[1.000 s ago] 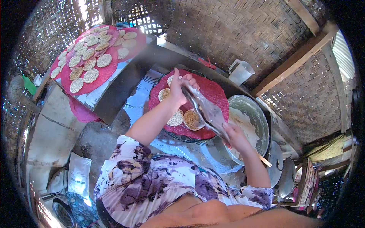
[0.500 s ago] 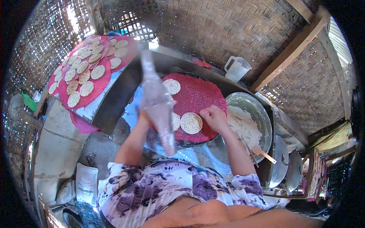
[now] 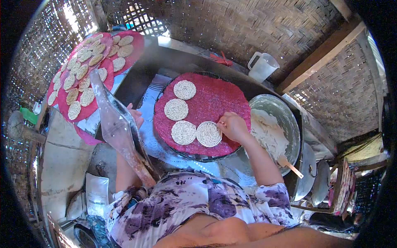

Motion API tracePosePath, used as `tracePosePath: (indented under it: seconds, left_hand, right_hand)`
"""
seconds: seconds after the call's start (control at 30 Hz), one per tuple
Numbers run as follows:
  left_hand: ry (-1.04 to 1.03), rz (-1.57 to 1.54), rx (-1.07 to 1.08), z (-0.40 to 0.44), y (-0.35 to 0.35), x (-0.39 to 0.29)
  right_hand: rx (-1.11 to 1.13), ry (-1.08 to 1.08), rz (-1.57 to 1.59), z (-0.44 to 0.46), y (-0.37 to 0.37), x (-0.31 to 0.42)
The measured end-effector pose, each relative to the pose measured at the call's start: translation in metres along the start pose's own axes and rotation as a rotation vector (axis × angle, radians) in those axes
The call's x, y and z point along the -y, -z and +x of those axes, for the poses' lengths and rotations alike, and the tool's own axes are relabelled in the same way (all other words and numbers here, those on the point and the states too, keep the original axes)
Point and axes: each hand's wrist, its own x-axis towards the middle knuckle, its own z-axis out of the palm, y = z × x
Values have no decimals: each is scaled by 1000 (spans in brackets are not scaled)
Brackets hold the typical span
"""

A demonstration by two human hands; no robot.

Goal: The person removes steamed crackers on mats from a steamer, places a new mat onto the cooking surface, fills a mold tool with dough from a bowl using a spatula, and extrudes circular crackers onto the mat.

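Observation:
A long wooden press point(image 3: 118, 126), wide in the middle and smeared pale, slants across my left side. My left hand point(image 3: 135, 115) is closed around it, partly hidden behind it, with curled fingers showing on the far side. On a round red cloth point(image 3: 215, 97) lie several lacy white noodle cakes point(image 3: 176, 109). The nearest right one sits inside a thin pale ring point(image 3: 209, 146). My right hand point(image 3: 232, 127) pinches at the right edge of this ring, its thumb and fingers closed there.
At right is a large metal basin point(image 3: 295, 136) of pale dough point(image 3: 269, 132) with a wooden-handled spatula point(image 3: 292, 168). A plastic jug point(image 3: 264, 67) stands behind. At upper left, red cloths point(image 3: 107, 78) carry many cakes. Pot lids point(image 3: 308, 169) lean at far right.
My left hand has carried the press left and down, away from over the red cloth, uncovering the cakes. My right hand has moved slightly, its fingertips now at the ring's edge.

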Motion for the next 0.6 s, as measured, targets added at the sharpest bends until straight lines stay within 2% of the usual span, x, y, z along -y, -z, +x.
tracePosePath:
  seconds: [0.3, 0.6]
  left_hand:
    - [61, -57, 11, 7, -4, -3]
    - [85, -45, 20, 11, -2, -6]
  right_hand:
    - [-131, 63, 108, 24, 33, 4]
    - [-194, -15, -12, 68, 8, -2]
